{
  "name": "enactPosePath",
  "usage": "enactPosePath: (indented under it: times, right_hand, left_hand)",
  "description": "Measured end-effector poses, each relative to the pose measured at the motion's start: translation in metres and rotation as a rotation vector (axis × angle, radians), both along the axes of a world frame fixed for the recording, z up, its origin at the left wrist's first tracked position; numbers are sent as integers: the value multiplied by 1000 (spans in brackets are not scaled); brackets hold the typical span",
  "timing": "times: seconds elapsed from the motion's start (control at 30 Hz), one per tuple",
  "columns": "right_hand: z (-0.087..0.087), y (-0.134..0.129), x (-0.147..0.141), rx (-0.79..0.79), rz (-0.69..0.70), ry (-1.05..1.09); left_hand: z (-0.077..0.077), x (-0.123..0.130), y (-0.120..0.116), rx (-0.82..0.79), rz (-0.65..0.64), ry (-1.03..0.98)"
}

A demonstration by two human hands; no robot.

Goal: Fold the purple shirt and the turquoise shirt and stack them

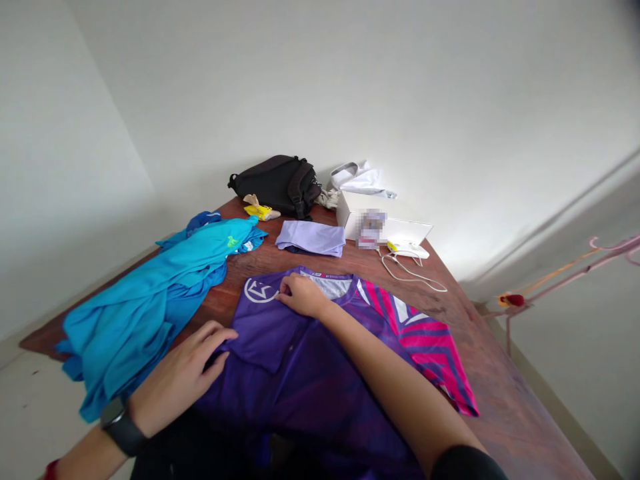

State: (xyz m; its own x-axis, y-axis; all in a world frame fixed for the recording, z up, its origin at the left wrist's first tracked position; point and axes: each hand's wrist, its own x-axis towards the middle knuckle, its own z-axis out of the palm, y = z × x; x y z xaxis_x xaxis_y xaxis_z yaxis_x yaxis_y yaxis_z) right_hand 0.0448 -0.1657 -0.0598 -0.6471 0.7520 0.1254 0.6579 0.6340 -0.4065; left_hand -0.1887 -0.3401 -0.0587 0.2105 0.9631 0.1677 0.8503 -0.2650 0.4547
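A purple short-sleeved jersey lies spread on the wooden table in front of me, its collar pointing away. The sleeve on the right has pink stripes and white patches. On the left, a part with a white round logo is folded inward over the body. My right hand pinches the cloth beside the collar, next to the logo. My left hand, with a black watch on its wrist, is at the folded left edge. Its fingertips touch the fabric, thumb and fingers apart. The jersey's lower end runs toward my body, partly hidden by my right forearm.
Bright blue clothing is heaped on the left of the table. Beyond the jersey are folded lavender cloth, a black backpack, a yellow item, a white box and a white cable. A pink rack stands right.
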Motion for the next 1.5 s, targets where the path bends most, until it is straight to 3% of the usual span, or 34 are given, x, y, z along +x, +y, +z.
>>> enactPosePath:
  times: [0.2, 0.33, 0.47, 0.6, 0.9, 1.27, 1.5]
  right_hand:
    - [15, 7, -6, -65, 38, 43]
    - [26, 25, -37, 74, 140, 71]
    - [18, 52, -73, 107, 310, -32]
    - [4, 72, -92, 46, 299, -90]
    - [-1, 78, -92, -73, 239, -66]
    - [11, 86, -95, -359, 359, -129]
    - [12, 82, -95, -284, 312, -154]
  left_hand:
    - [-10, -1, -11, 45, 52, -103]
    - [-12, 1, -12, 61, 55, -153]
    - [-13, 3, -12, 96, 67, -146]
    - [-15, 2, -13, 119, 45, -151]
    - [-15, 1, -16, 193, 58, -156]
    - [-10, 5, -23, 178, 79, -182]
    - [-14, 1, -28, 189, 97, -151]
